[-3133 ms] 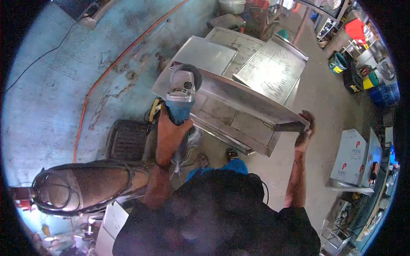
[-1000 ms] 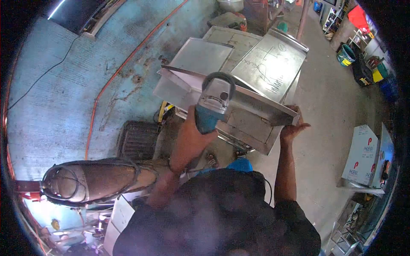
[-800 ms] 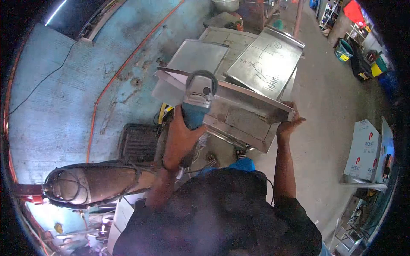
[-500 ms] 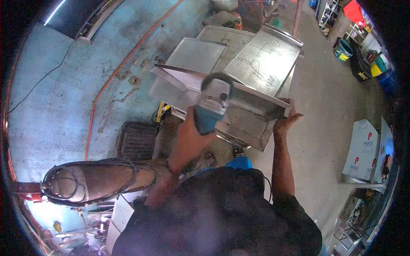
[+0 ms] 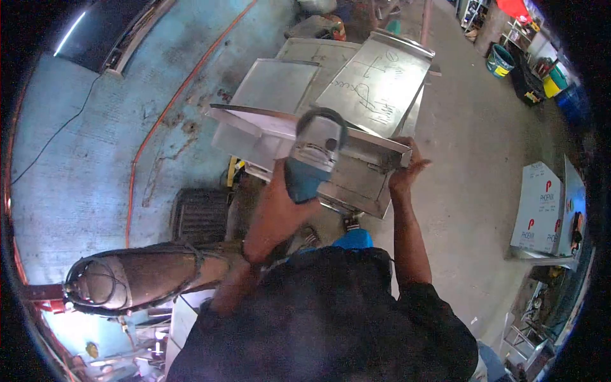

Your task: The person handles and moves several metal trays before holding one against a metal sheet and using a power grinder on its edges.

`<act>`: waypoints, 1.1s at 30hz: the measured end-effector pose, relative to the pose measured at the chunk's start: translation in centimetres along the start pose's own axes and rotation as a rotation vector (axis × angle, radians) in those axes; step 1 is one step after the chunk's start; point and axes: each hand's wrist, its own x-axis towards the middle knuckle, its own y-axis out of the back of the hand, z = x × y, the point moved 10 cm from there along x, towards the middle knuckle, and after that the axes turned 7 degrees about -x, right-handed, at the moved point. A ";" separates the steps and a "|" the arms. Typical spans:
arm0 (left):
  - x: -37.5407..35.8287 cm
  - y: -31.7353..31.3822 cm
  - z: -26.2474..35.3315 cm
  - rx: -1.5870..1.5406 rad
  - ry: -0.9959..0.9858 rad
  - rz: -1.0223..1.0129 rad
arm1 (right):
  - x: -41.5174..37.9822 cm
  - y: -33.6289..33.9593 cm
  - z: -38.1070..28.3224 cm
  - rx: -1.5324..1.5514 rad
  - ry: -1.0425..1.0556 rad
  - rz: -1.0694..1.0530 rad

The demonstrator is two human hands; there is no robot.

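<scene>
On the far left, a thin black cord (image 5: 54, 139) runs down a blue wall (image 5: 76, 159), and an orange hose (image 5: 133, 169) hangs next to it. Lower down, a fat brown pipe (image 5: 162, 277) with black wires around it points at the left arm. A black box (image 5: 200, 216) sits just above the pipe. A yellow thing (image 5: 232, 172) peeks out near the box.

The left hand (image 5: 284, 204) is wrapped around a blue and silver grinder (image 5: 314, 156). The grinder is in front of the middle of a long metal tray (image 5: 375, 151) and hides part of it. I cannot tell if its wheel touches the tray. Close behind the tray lie a plain metal sheet (image 5: 273, 86) and one with black writing (image 5: 380, 83). A foot (image 5: 351, 223) is on the floor below.

The right hand (image 5: 404, 170) grips the tray's right end, with the thumb sticking out. Far to the right are a white board (image 5: 534, 210) with red marks, a teal bucket (image 5: 501, 62) and a yellow bucket (image 5: 552, 84).
</scene>
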 end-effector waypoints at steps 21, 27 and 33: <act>-0.9 -6.3 1.2 0.004 0.228 -0.213 | 0.2 -0.2 1.5 0.068 -0.037 0.044; -0.4 -5.6 2.1 -0.010 0.025 -0.128 | 0.1 -0.1 -1.0 0.006 -0.010 -0.002; -0.7 -6.8 2.2 -0.023 -0.005 -0.144 | -0.2 -0.3 0.7 0.076 -0.042 0.033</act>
